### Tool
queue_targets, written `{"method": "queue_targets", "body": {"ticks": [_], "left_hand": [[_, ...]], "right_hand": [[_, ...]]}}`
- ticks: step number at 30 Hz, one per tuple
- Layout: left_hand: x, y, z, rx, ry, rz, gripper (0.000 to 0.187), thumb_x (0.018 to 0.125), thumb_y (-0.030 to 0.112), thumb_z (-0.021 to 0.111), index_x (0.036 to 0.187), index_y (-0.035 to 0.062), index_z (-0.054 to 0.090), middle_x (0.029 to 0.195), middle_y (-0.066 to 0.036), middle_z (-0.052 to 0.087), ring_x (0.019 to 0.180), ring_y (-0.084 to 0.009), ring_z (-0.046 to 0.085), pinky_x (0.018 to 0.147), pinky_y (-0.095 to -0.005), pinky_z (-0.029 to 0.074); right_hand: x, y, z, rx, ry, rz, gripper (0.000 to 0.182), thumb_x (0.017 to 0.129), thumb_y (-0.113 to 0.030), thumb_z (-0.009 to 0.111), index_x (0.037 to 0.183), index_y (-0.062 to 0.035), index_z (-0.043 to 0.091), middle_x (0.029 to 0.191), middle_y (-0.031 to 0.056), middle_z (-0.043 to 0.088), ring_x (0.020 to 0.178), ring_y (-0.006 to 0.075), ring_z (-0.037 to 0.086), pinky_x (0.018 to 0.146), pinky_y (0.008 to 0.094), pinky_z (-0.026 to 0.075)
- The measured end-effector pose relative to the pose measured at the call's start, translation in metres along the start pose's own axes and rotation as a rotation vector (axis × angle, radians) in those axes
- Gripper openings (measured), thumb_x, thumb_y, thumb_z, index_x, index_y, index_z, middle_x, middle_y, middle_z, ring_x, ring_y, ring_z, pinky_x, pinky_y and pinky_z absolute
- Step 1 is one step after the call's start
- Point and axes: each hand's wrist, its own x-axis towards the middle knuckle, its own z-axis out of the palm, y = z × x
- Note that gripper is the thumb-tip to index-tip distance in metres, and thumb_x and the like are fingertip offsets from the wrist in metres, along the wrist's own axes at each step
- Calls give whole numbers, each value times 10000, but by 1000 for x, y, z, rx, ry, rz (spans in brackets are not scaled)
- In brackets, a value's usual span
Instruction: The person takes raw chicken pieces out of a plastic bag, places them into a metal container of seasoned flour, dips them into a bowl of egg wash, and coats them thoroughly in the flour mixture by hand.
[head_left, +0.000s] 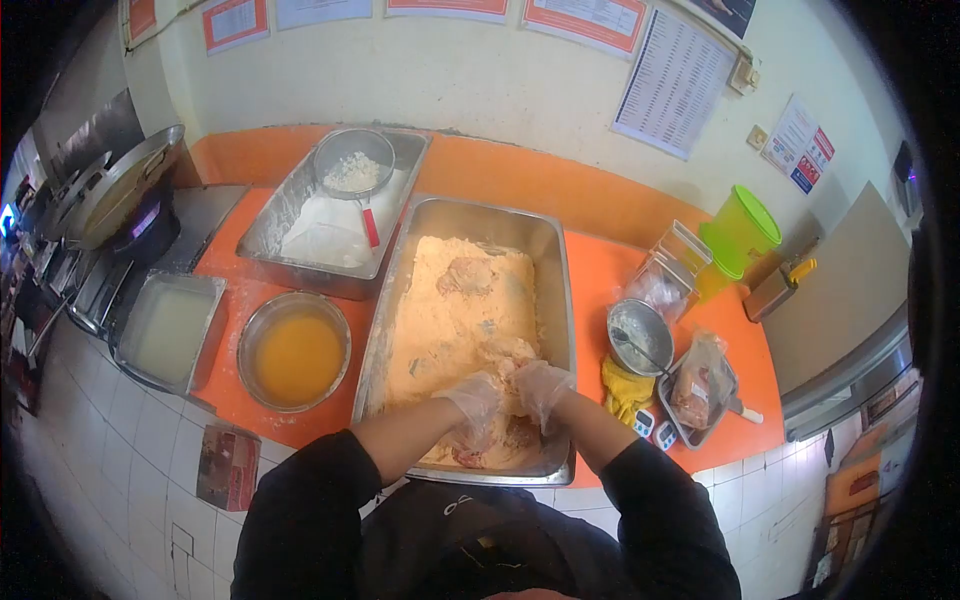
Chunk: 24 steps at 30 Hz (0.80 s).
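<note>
Both my hands, in clear plastic gloves, are inside a deep metal tray point(572, 330) of orange-tinted flour point(430, 300). Between them is a flour-coated piece of chicken point(508, 350). My left hand point(477, 398) closes on its left side, and my right hand point(545, 388) grips it from the right. The fingers are partly hidden by flour and the piece. Another coated chicken piece point(467, 277) lies toward the tray's far end. Near the front wall, below my left hand, a reddish piece of meat point(468, 457) shows partly through the flour.
Left of the tray stand a bowl of orange liquid point(298, 355) and a pan of cloudy liquid point(165, 330). Behind them a second tray point(262, 235) holds white flour and a sieve point(355, 162). Rightward are a bowl point(640, 335), yellow cloth point(627, 390), timers point(643, 423) and bagged meat point(695, 390).
</note>
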Motion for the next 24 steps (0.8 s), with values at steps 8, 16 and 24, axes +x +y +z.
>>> {"method": "queue_targets", "body": {"ticks": [8, 16, 24], "left_hand": [[2, 11, 0, -351, -25, -335, 222, 717, 170, 534, 882, 37, 600, 844, -196, 601, 769, -323, 589, 685, -381, 458], [-16, -25, -45, -759, -154, -370, 217, 732, 207, 545, 834, 39, 636, 737, -128, 620, 687, -239, 604, 593, -313, 482], [-31, -103, -2, -1243, 124, -97, 376, 779, 131, 545, 1129, 45, 441, 997, -108, 547, 859, -219, 545, 724, -322, 461]], "right_hand": [[15, -23, 41, 324, 127, 274, 272, 752, -197, 553, 997, -87, 591, 970, 100, 594, 984, 256, 551, 726, 340, 488], [4, 13, 22, -337, -128, -383, 289, 736, -256, 569, 982, -106, 592, 897, 52, 600, 890, 206, 574, 698, 324, 479], [34, 42, 38, -55, 529, -223, 224, 741, -60, 501, 947, -61, 587, 819, 92, 607, 775, 210, 586, 679, 289, 473]]}}
